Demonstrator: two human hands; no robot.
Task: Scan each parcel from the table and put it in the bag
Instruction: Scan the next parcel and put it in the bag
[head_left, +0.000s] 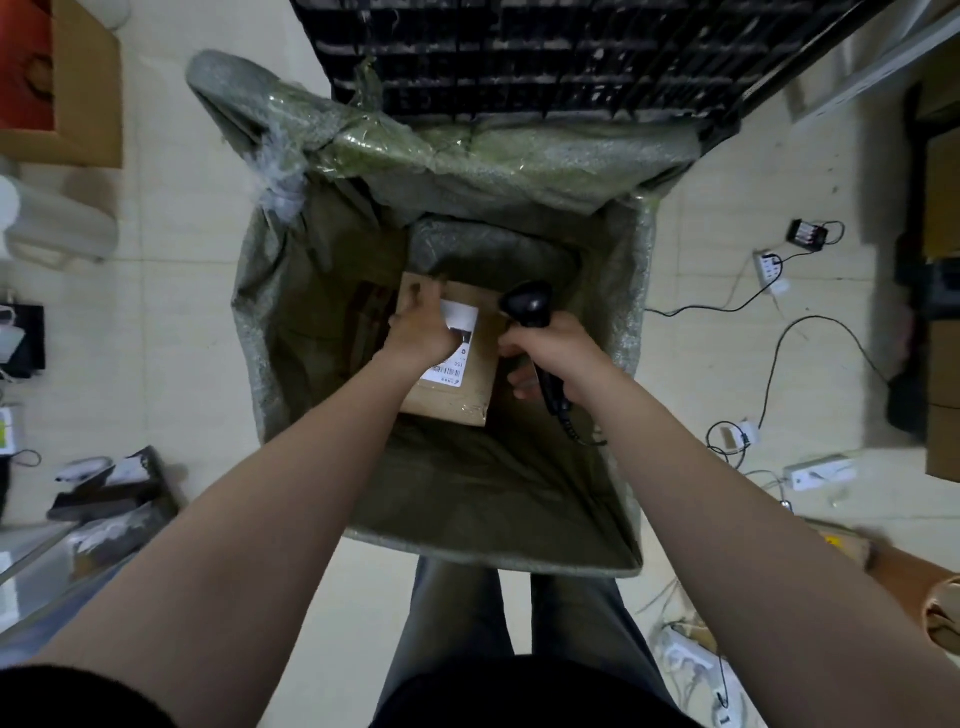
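Head view. Deep inside the open green bag (270, 364): gripping the brown parcel (460, 397) by its far left edge with the left hand (422, 332), fingers curled over it, white label (453, 364) facing up. Just beside its right edge, clasping the black scanner (530, 305) in the right hand (553, 356), fingers wrapped round the handle.

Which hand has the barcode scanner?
The right hand grips the black scanner; the left hand holds the brown parcel instead.
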